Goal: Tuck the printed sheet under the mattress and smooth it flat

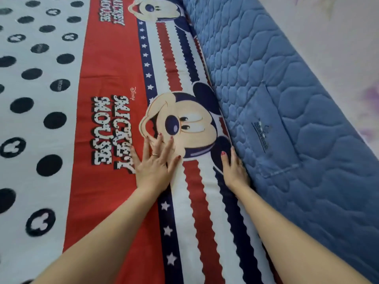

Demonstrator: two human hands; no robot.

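Here the printed sheet (114, 78) lies spread over the bed, the left hand (152, 165) pressing it with straight, splayed fingers while the right hand (233, 169), fingers extended, pushes its edge down beside the blue quilted mattress (287, 99); next, likely sliding both along.

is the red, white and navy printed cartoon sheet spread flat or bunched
Spread flat: the printed sheet lies smooth, no bunching visible.
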